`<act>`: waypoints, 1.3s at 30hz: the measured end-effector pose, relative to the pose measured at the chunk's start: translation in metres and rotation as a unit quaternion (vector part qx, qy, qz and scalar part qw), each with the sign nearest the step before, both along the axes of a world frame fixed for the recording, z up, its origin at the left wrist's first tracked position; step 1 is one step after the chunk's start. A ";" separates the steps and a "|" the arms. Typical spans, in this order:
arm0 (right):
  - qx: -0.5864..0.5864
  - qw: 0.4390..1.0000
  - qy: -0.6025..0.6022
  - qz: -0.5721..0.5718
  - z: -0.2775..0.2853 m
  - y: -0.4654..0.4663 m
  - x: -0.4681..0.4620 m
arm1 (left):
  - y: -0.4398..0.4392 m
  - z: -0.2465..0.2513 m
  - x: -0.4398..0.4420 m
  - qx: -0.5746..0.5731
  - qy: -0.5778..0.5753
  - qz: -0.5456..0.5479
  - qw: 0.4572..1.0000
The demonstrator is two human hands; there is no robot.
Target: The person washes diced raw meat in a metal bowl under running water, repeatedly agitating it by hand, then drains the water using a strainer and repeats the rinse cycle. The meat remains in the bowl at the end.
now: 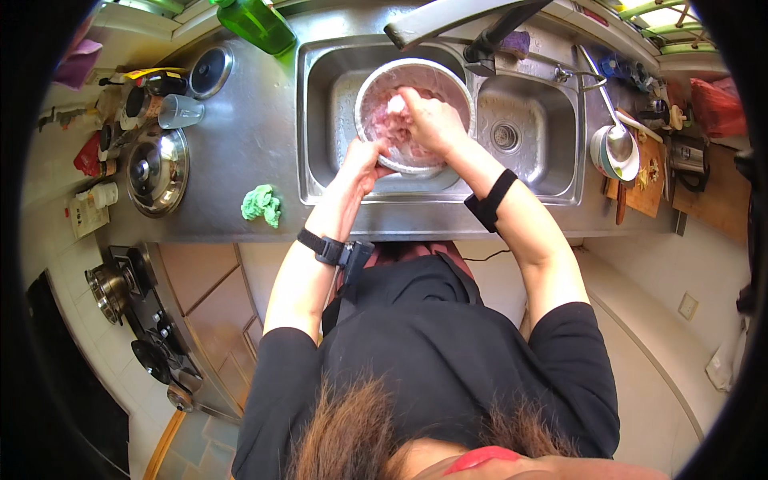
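Note:
A round metal bowl stands in the left basin of a stainless steel double sink. Pinkish raw meat pieces lie in it with some liquid. My left hand grips the bowl's near left rim, thumb over the edge and fingers underneath. Inside the bowl, my right hand is closed on some of the meat, with a pale piece showing by the thumb; its fingertips are partly hidden. The faucet reaches over the bowl's far side.
Right of the bowl is the second basin with its drain. A green crumpled cloth, a pot lid and a plastic cup lie left. A green bottle stands behind. Far right are a bowl with a ladle and a cutting board.

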State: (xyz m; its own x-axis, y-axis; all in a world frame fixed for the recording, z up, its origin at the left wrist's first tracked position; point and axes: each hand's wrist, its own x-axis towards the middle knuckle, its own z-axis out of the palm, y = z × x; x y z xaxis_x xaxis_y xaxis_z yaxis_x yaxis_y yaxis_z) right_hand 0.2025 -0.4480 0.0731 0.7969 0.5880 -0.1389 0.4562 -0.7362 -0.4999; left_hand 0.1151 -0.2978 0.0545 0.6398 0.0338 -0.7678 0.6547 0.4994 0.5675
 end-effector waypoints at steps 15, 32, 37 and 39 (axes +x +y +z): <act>0.175 0.955 0.212 -0.113 -0.012 -0.011 0.029 | 0.001 -0.024 0.033 -0.013 0.006 0.059 0.998; 0.500 0.513 0.448 -0.534 -0.028 -0.044 0.092 | 0.013 -0.025 0.049 0.008 -0.008 0.045 0.999; 0.479 0.535 0.446 -0.535 -0.026 -0.049 0.090 | 0.014 -0.024 0.046 -0.010 -0.008 0.054 0.998; 0.483 0.533 0.452 -0.527 -0.027 -0.050 0.090 | 0.012 -0.022 0.045 -0.008 -0.008 0.055 0.998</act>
State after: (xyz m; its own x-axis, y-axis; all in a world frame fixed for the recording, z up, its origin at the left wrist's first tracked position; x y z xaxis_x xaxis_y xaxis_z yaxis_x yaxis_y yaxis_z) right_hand 0.2924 -0.4976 0.0463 0.6191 0.0247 -0.7850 -0.7062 0.4549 -0.5426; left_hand 0.1600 -0.2859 0.0323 0.6451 0.0922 -0.7585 0.5858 0.5776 0.5685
